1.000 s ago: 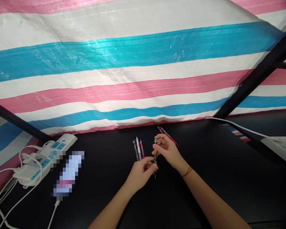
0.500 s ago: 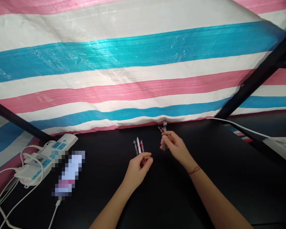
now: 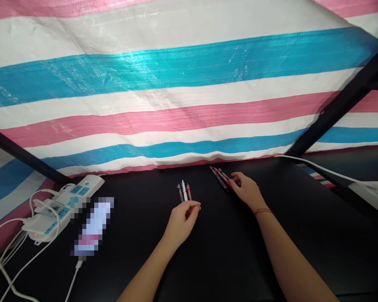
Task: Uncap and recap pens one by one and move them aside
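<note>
Three pens lie side by side near the middle of the black table: a dark clear one (image 3: pixel 179 191), a white one (image 3: pixel 184 189) and a red one (image 3: pixel 189 191). My left hand (image 3: pixel 183 218) is closed over their near ends, thumb and index finger almost together, hiding those ends. Farther right and back is a second small group, with a dark pen (image 3: pixel 219 179) lying slanted on the table. Beside it, my right hand (image 3: pixel 245 188) has its bent fingers at a pen with red parts (image 3: pixel 224 177), whose near end the fingers cover.
On the left stand a white power strip (image 3: pixel 45 226) with plugs and cables and a blurred-out phone (image 3: pixel 93 226) on a charging cord. A striped tarp (image 3: pixel 189 100) hangs behind the table, between black frame bars (image 3: pixel 334 109). A white cable (image 3: pixel 318 164) runs at right.
My right hand has moved right and lowered the pen it held upright; that pen now lies slanted with the right group. My left hand stays at its pens.
</note>
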Demonstrator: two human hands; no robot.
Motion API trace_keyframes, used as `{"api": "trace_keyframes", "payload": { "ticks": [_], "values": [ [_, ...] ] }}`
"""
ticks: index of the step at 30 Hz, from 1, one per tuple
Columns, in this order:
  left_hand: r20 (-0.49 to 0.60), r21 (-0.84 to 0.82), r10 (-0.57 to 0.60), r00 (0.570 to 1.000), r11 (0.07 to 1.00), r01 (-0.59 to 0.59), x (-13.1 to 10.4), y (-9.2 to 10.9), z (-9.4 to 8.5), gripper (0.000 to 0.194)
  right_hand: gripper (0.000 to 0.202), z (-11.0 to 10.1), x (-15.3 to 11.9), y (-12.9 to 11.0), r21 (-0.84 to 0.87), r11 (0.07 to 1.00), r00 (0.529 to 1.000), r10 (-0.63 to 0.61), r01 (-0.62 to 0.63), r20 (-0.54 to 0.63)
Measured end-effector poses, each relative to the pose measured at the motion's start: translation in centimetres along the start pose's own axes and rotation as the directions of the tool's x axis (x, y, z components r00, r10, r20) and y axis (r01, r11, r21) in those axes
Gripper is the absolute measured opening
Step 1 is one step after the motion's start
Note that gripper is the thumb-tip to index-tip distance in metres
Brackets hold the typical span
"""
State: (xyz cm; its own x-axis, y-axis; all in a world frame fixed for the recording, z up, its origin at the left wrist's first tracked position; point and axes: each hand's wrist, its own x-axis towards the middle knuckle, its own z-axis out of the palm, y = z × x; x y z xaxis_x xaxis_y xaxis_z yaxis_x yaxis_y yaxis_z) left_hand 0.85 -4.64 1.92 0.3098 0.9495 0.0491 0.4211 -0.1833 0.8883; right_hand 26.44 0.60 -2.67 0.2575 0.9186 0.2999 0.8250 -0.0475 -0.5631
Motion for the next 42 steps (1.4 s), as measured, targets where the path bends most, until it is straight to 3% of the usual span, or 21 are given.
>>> {"api": "trace_keyframes", "payload": {
  "ticks": [2,5,8,11,13,16,26,33,39,42],
  "values": [
    [-0.054,0.115,0.088,0.995,0.99,-0.081,0.1,-0.2,-0.1,0.024,0.022,-0.2,0.0,-0.2,0.007,1.0,1.0,-0.011,0.011,0.004],
    [-0.09,0.367,0.246,0.965,0.909,-0.197,0.5,-1.1,-0.2,0.027,0.022,-0.3,-0.2,-1.3,-0.009,0.995,0.991,-0.095,0.095,-0.095],
    [-0.035,0.543,0.238,0.971,0.82,-0.181,0.9,-2.3,0.0,0.035,0.022,0.3,-1.2,-3.7,0.054,0.958,0.952,-0.273,0.282,-0.14],
    [0.013,0.623,0.186,0.982,0.767,-0.154,1.1,-3.4,0.1,0.04,0.033,1.5,-3.1,-6.9,0.222,0.829,0.845,-0.533,0.513,0.038],
    [0.022,0.641,0.182,0.983,0.752,-0.153,1.2,-3.8,0.0,0.042,0.041,2.3,-4.3,-8.6,0.276,0.767,0.757,-0.632,0.579,0.169],
    [0.01,0.639,0.206,0.978,0.751,-0.165,1.3,-4.1,-0.3,0.042,0.042,2.9,-5.1,-9.5,0.273,0.763,0.723,-0.644,0.586,0.249],
    [0.003,0.616,0.231,0.973,0.766,-0.184,1.4,-3.8,-0.9,0.036,0.023,2.0,-4.7,-8.5,0.068,0.758,0.723,-0.641,0.648,0.257],
    [-0.086,0.492,0.264,0.961,0.85,-0.189,1.5,-3.6,-1.1,0.033,0.017,-0.4,-3.2,-7.5,0.15,0.825,0.788,-0.564,0.544,0.247],
    [-0.158,0.251,0.296,0.942,0.935,-0.252,1.4,-2.3,-1.6,0.027,0.018,-0.8,-3.1,-7.7,0.323,0.795,0.789,-0.586,0.514,0.185],
    [-0.146,0.249,0.26,0.954,0.943,-0.219,1.5,-2.2,-1.9,0.024,0.016,-0.7,-3.4,-8.0,0.392,0.786,0.801,-0.573,0.478,0.173]
  ]
}}
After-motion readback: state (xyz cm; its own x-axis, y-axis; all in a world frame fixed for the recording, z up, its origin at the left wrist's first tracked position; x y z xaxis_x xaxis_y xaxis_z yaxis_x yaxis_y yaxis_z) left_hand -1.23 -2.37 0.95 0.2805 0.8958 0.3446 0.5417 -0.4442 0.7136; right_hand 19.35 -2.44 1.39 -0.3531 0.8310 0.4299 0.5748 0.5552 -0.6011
